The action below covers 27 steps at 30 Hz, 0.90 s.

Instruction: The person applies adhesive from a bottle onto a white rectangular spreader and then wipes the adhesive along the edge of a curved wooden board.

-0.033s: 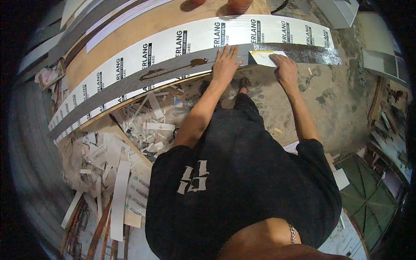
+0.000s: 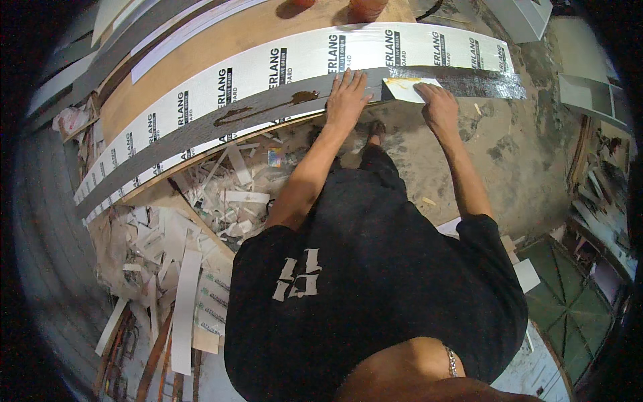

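Observation:
My left hand [image 2: 346,104] lies flat, fingers spread, on a long grey strip [image 2: 151,149]. The strip runs along a white board [image 2: 308,60] with dark print. To the left of that hand, a streak of brown glue-like liquid [image 2: 305,98] lies on the strip. My right hand [image 2: 441,110] grips the right end of a small flat white piece [image 2: 404,90], which has yellowish smears on its upper edge. The piece rests against the strip. Right of it, the strip's surface [image 2: 475,84] looks dark, wet and shiny.
Beneath the board is a wooden worktop [image 2: 201,67], with a reddish container [image 2: 368,8] at its far side. White offcuts [image 2: 161,241] are heaped at the lower left. A white box-like unit [image 2: 596,97] stands at the right, another [image 2: 522,17] at the far right.
The white piece and my right hand have shifted very slightly to the left. My left hand stays flat on the strip.

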Each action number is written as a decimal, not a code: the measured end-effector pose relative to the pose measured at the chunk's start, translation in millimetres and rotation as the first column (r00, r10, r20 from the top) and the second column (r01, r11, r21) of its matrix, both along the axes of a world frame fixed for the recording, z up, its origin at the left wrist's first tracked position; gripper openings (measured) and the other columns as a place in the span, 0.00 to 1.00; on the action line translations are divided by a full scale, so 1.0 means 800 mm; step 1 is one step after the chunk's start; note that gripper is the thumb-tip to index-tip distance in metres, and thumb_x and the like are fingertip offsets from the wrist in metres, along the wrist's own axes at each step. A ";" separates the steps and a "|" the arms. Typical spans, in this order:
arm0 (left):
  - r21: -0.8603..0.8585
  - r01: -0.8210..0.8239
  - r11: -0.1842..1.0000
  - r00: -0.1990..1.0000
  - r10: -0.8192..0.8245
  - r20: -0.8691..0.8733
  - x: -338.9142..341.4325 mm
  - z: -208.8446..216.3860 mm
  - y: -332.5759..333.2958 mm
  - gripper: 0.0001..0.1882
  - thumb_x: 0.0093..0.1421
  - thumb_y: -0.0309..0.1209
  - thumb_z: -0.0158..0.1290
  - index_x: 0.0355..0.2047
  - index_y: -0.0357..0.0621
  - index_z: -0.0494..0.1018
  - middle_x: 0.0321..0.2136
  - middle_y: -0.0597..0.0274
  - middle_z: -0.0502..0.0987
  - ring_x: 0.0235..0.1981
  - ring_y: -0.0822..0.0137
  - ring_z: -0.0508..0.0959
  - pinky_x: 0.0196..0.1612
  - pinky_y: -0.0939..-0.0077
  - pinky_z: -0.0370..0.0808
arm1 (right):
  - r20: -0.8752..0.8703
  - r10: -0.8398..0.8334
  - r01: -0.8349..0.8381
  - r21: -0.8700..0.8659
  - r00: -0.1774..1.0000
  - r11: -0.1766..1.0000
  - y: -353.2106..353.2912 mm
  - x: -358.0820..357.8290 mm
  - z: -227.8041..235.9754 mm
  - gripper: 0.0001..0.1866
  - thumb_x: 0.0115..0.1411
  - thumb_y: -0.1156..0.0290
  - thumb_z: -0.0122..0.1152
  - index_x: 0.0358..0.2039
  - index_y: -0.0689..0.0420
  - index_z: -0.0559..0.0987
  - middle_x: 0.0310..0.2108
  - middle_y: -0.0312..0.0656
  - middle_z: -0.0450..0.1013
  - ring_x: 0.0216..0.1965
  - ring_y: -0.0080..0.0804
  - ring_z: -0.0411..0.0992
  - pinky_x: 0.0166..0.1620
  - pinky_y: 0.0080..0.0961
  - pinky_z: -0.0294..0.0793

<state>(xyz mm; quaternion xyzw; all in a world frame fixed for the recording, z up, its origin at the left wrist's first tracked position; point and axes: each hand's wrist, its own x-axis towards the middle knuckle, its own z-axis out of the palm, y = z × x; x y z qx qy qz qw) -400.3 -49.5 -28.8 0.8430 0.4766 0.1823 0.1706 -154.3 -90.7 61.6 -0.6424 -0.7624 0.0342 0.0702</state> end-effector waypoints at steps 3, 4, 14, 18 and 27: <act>0.041 0.017 0.999 0.997 -0.014 -0.082 0.004 0.001 -0.003 0.29 0.67 0.44 0.49 0.64 0.43 0.65 0.66 0.51 0.64 0.68 0.48 0.61 0.68 0.48 0.57 | -0.003 -0.012 0.011 -0.039 1.000 0.999 -0.001 0.005 -0.003 0.23 0.52 0.79 0.56 0.50 0.50 0.79 0.48 0.39 0.78 0.52 0.38 0.73 0.56 0.39 0.69; 0.045 0.018 0.999 0.996 -0.014 -0.086 0.004 0.001 -0.002 0.29 0.67 0.44 0.49 0.63 0.43 0.65 0.66 0.51 0.63 0.68 0.48 0.60 0.68 0.48 0.57 | 0.010 -0.027 0.028 -0.040 1.000 0.999 -0.001 0.004 -0.005 0.23 0.52 0.79 0.56 0.50 0.49 0.79 0.48 0.38 0.78 0.52 0.38 0.73 0.56 0.39 0.69; 0.063 -0.004 0.998 0.993 0.011 -0.121 0.005 0.000 -0.007 0.28 0.65 0.44 0.52 0.61 0.43 0.68 0.66 0.54 0.64 0.69 0.52 0.58 0.69 0.49 0.56 | 0.028 -0.022 0.023 -0.047 0.999 0.999 -0.026 0.001 0.005 0.22 0.50 0.78 0.57 0.48 0.47 0.80 0.48 0.35 0.78 0.52 0.35 0.73 0.54 0.36 0.69; 0.044 0.030 0.999 0.993 -0.025 -0.118 0.006 0.003 -0.004 0.28 0.67 0.44 0.49 0.62 0.41 0.66 0.66 0.49 0.62 0.69 0.47 0.59 0.69 0.45 0.56 | 0.019 -0.013 0.014 -0.027 1.000 1.000 -0.046 0.013 -0.006 0.23 0.51 0.79 0.56 0.47 0.47 0.80 0.47 0.35 0.78 0.52 0.34 0.73 0.56 0.34 0.69; 0.092 0.015 0.996 0.997 -0.008 -0.072 -0.002 -0.003 -0.004 0.27 0.67 0.44 0.50 0.61 0.42 0.68 0.64 0.51 0.65 0.67 0.48 0.61 0.68 0.45 0.57 | -0.302 -0.177 0.147 -0.119 0.937 0.982 -0.082 0.004 0.013 0.29 0.47 0.85 0.57 0.51 0.48 0.79 0.50 0.40 0.77 0.54 0.40 0.73 0.55 0.39 0.73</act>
